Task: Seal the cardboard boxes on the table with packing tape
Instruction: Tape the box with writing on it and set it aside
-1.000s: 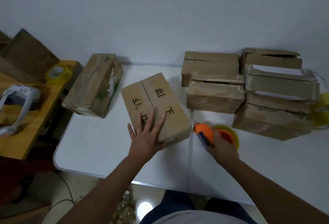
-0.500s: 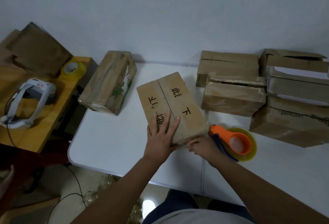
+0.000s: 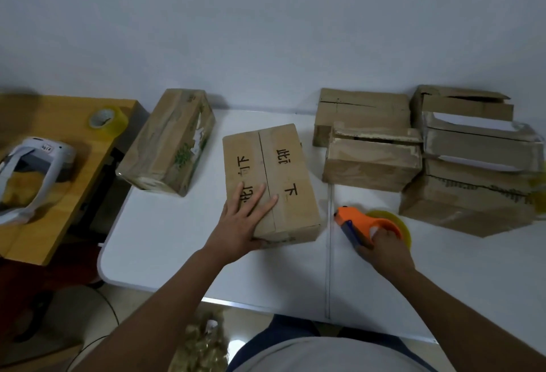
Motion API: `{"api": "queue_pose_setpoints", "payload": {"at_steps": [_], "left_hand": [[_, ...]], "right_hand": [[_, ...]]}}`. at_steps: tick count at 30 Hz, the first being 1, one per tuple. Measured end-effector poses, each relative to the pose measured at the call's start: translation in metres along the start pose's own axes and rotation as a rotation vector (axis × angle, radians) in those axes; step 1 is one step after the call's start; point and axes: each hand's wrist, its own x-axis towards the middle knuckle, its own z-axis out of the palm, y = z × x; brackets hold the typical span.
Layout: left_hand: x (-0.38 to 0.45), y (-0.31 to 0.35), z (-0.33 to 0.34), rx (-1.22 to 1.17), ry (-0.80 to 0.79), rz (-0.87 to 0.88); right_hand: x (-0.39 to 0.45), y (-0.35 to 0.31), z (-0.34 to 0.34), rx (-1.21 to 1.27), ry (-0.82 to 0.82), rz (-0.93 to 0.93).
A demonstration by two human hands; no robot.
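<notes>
A cardboard box (image 3: 274,164) with black printed characters and a centre seam lies on the white table (image 3: 165,238). My left hand (image 3: 245,218) rests flat on its near left corner, fingers spread. To the right of the box lies an orange tape dispenser (image 3: 359,221) loaded with a yellowish tape roll (image 3: 396,219); my right hand (image 3: 384,249) grips its handle. A taped box (image 3: 168,141) lies at the table's left edge. Several worn boxes (image 3: 372,161) are stacked at the back right.
A wooden side table (image 3: 59,194) stands to the left, carrying a spare tape roll (image 3: 107,120) and a white headset (image 3: 35,170). The wall runs close behind the boxes. A seam (image 3: 328,268) divides the table top.
My right hand left the box's near corner and took hold of the tape dispenser. My left hand stayed on the box.
</notes>
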Motion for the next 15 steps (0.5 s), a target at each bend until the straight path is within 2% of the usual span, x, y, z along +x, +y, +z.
{"api": "queue_pose_setpoints", "payload": {"at_steps": [3, 7, 10, 15], "left_hand": [[-0.001, -0.008, -0.001, -0.003, -0.007, 0.034], [-0.004, -0.019, -0.007, 0.032, -0.010, 0.155], [-0.001, -0.016, -0.011, 0.047, -0.029, 0.164], [0.002, 0.000, -0.011, 0.024, -0.041, 0.111]], "right_hand": [[0.004, 0.005, 0.007, -0.148, -0.050, -0.150], [0.019, 0.039, 0.044, -0.010, -0.086, 0.059], [-0.014, 0.003, 0.001, -0.116, -0.069, 0.005], [-0.027, -0.032, -0.055, 0.306, 0.072, -0.034]]}}
